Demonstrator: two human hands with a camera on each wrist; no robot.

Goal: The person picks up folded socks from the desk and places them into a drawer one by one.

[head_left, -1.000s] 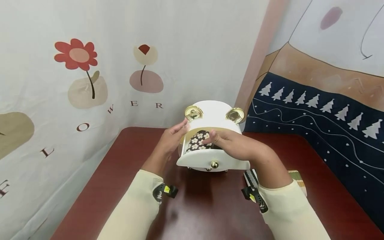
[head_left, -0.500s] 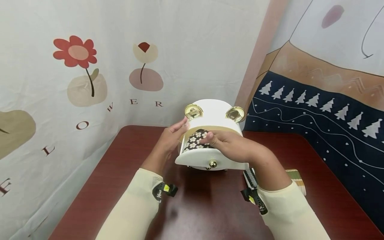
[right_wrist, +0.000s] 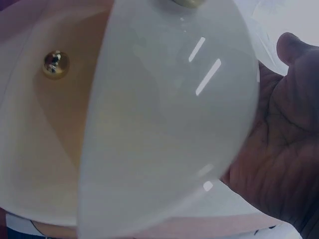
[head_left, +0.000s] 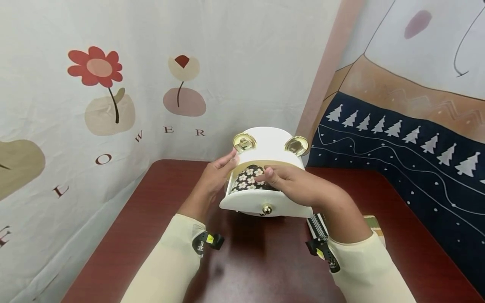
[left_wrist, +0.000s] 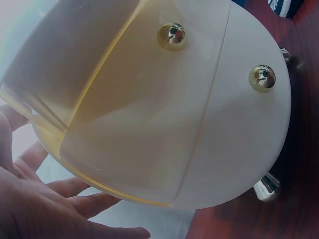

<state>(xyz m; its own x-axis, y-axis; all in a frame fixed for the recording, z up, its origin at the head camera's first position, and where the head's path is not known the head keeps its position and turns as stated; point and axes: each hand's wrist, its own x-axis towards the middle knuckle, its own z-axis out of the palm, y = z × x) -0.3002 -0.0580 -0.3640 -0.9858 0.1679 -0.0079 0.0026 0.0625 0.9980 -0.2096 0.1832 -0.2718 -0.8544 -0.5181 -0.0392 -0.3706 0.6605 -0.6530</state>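
Observation:
A white rounded cabinet [head_left: 267, 143], with two gold bells on top, stands on the table. Its upper drawer [head_left: 242, 202], fronted by a gold knob, is pulled out and tilts slightly. Inside lies a black item with white flowers [head_left: 248, 179], probably fabric. My left hand [head_left: 217, 176] rests against the cabinet's left side, its fingers fairly straight along the edge in the left wrist view. My right hand [head_left: 295, 183] reaches over the drawer front, thumb over the flowered item. Its other fingers are hidden in the drawer, so I cannot tell whether they grip that item.
A lower gold knob [left_wrist: 262, 78] sits on the cabinet below the drawer. Beside my right wrist lies a black-and-white striped object [head_left: 317, 227]. A green-and-tan checked cloth [head_left: 375, 227] is partly behind my right forearm. A printed curtain [head_left: 246, 75] hangs behind the table [head_left: 280, 269].
The drawer front has shifted slightly left and outward, covering more of the lower knob. My right hand stays over the flowered item, and my left hand keeps its place.

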